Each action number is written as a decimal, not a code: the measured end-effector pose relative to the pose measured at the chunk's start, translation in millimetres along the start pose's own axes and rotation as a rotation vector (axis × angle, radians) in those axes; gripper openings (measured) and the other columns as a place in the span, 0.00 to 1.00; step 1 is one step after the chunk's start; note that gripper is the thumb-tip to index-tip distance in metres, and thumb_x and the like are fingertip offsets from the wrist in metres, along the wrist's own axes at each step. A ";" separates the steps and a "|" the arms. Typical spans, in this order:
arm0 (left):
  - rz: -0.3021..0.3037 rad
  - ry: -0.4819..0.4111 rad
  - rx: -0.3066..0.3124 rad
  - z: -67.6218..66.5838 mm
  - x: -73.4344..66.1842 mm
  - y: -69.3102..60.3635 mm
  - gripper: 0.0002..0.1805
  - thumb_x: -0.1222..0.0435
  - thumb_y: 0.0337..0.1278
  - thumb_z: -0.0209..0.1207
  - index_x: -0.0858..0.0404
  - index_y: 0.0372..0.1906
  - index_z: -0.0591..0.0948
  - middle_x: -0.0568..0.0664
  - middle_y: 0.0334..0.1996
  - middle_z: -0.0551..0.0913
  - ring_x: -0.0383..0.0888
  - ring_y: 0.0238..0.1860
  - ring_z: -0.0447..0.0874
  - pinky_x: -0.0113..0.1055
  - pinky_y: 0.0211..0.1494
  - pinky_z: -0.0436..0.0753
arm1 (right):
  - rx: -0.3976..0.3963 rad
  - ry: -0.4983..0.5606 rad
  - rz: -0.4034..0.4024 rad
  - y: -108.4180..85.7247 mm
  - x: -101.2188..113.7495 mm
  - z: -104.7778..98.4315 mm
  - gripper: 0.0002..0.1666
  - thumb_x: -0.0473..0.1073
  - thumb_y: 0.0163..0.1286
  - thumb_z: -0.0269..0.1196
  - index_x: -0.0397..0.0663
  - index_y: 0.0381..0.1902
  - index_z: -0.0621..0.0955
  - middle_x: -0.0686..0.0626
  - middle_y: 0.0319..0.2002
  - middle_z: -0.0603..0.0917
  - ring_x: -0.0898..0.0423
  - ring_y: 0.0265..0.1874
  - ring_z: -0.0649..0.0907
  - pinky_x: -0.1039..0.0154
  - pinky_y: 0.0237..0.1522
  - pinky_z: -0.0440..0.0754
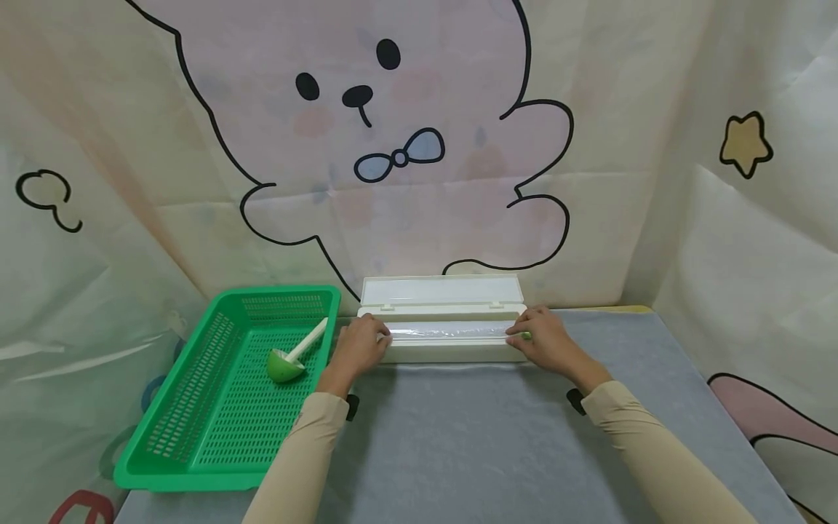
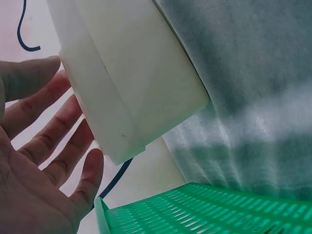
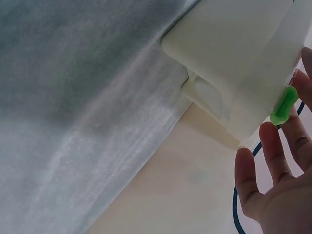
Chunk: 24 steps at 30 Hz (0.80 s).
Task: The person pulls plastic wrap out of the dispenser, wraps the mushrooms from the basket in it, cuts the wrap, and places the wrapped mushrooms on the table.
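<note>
A white box (image 1: 452, 354) stood at the centre of the frame, on the grey covering of the bench (image 1: 452, 437), near its back edge. Its lid (image 1: 441, 291) was raised at the back, and a clear film roll (image 1: 448, 330) lay lengthwise along the opening.

Both hands were at the box. The left hand (image 1: 360, 346) was at its left end; in the left wrist view the fingers were spread and slightly bent, with the tips at the box edge and partly hidden. The right hand (image 1: 546, 343) was at the right end, its fingers gently curved beside a small green piece (image 3: 283, 105), seen at the right of the right wrist view. Whether either of the hands gripped the roll or merely touched it could not be told.

A green basket (image 1: 170, 480) occupied the lower left of the frame, just beside the left forearm. A scoop (image 1: 292, 356) with a green rounded head and a white handle lay inside it, handle pointing to the upper right. A printed backdrop (image 1: 458, 225) with a bear figure filled the upper part of the frame
</note>
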<state>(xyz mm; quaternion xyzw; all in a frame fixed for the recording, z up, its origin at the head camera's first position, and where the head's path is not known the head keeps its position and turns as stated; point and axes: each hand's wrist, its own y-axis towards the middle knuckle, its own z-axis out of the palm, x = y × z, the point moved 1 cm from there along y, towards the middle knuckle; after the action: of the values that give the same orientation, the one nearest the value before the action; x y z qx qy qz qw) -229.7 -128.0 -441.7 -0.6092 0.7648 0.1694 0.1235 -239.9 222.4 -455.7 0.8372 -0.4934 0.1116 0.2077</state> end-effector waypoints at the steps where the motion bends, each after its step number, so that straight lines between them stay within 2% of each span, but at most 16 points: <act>1: -0.005 -0.014 -0.009 0.0 0.4 0.5 0.07 0.65 0.68 0.64 0.63 0.41 0.90 0.54 0.43 0.85 0.55 0.49 0.82 0.57 0.50 0.76 | -0.006 0.019 0.006 0.6 -0.8 -0.2 0.08 0.38 0.66 0.71 0.40 0.41 0.90 0.43 0.42 0.84 0.39 0.48 0.75 0.37 0.50 0.72; 8: -0.022 -0.049 -0.056 2.3 4.5 6.4 0.05 0.67 0.66 0.65 0.62 0.37 0.90 0.50 0.35 0.88 0.52 0.41 0.85 0.55 0.47 0.78 | -0.079 0.098 0.012 5.7 -7.1 1.9 0.03 0.34 0.62 0.73 0.40 0.34 0.91 0.48 0.33 0.86 0.41 0.42 0.78 0.44 0.45 0.75; 12: -0.049 -0.044 -0.081 4.4 5.7 9.3 0.07 0.65 0.69 0.62 0.62 0.38 0.88 0.50 0.34 0.87 0.52 0.40 0.85 0.53 0.48 0.78 | -0.124 0.057 -0.008 8.2 -8.0 6.2 0.03 0.35 0.63 0.73 0.39 0.31 0.90 0.49 0.30 0.86 0.42 0.37 0.78 0.46 0.42 0.75; 15: -0.054 -0.057 -0.108 5.8 6.3 10.8 0.07 0.65 0.70 0.61 0.64 0.39 0.87 0.52 0.34 0.87 0.52 0.39 0.85 0.53 0.49 0.79 | -0.158 0.019 -0.005 9.7 -6.4 8.1 0.03 0.35 0.65 0.71 0.39 0.33 0.89 0.47 0.31 0.86 0.43 0.35 0.79 0.46 0.40 0.75; 24: -0.022 -0.106 -0.196 3.5 7.6 15.5 0.06 0.67 0.72 0.59 0.65 0.39 0.83 0.53 0.31 0.84 0.53 0.34 0.83 0.49 0.42 0.81 | -0.212 -0.047 0.019 19.8 -3.8 4.7 0.04 0.35 0.69 0.67 0.39 0.36 0.88 0.47 0.30 0.81 0.48 0.30 0.77 0.50 0.35 0.75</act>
<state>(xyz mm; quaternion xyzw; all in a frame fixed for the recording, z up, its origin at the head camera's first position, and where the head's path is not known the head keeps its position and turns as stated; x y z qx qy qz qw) -246.6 -130.3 -446.2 -0.6167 0.7303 0.2741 0.1054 -259.1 214.7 -456.6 0.8082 -0.5152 0.0409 0.2823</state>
